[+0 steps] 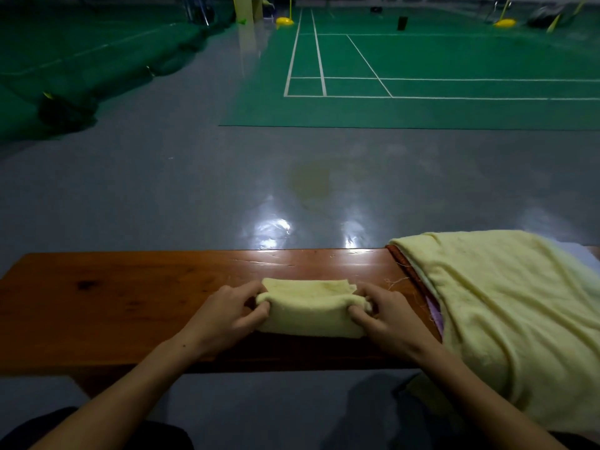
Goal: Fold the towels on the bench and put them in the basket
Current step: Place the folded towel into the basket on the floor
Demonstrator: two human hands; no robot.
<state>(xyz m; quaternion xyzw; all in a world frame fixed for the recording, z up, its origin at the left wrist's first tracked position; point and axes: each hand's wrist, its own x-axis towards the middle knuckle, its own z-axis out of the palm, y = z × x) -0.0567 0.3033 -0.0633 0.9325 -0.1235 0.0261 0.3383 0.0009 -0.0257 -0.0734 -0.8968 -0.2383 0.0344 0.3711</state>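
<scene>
Left hand (pixel 229 311) and right hand (pixel 386 315) apparently pinch the folded towel's (pixel 310 308) ends.

The long reddish-brown wooden counter (pixel 130 297) has a smooth, varnished top that shines where light strikes its far edge; darker grain marks and knots show on its left part. The small pale yellow folded towel (pixel 311 311) in the middle is soft, matt terry-like cloth with a slightly fuzzy nap. The large pale yellow towel (pixel 506 306) draped over the right end is the same matt, fuzzy cloth, lying in loose creases, with thin loose threads (pixel 397 282) trailing from its left edge. A sliver of lilac cloth (pixel 435 315) shows beneath it. The grey floor (pixel 194 177) beyond is smooth and glossy, mirroring lights. The far green court mat (pixel 454 102) looks matt, with painted white lines.
</scene>
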